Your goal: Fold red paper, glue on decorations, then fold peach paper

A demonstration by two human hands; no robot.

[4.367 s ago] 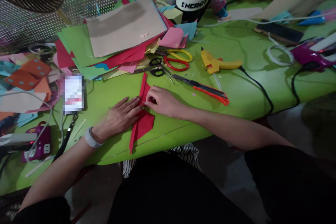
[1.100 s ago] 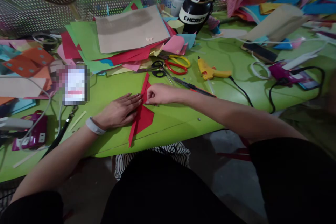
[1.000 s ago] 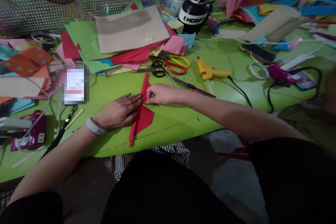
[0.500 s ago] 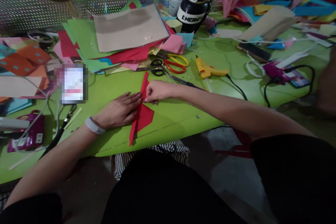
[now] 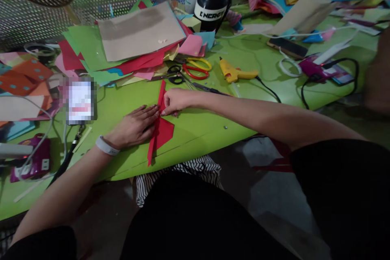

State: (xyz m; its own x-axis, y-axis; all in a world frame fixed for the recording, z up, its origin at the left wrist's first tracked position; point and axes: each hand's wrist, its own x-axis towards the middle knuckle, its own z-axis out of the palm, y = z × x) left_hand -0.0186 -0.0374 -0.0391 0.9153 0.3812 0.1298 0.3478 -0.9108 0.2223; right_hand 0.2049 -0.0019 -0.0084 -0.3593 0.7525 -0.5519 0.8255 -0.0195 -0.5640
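A piece of folded red paper (image 5: 163,133) lies near the front edge of the green table (image 5: 198,138), with a long narrow fold along its left side. My left hand (image 5: 135,126) rests flat on the table, its outstretched fingertips touching that folded strip from the left. From the right, my right hand (image 5: 175,101) is curled at the upper part of the paper, thumb and fingers pressed together at its surface. Whether a bit of paper is pinched between them is hidden.
Behind the hands are scissors with red and yellow handles (image 5: 196,69), a yellow glue gun (image 5: 234,71) and a paper stack (image 5: 140,32). A black bottle (image 5: 212,4) stands farther back. A phone (image 5: 80,101) and cables are at left.
The camera view has shifted, so the table items appear a little farther left and mostly higher. Both hands stay at the same part of the red paper.
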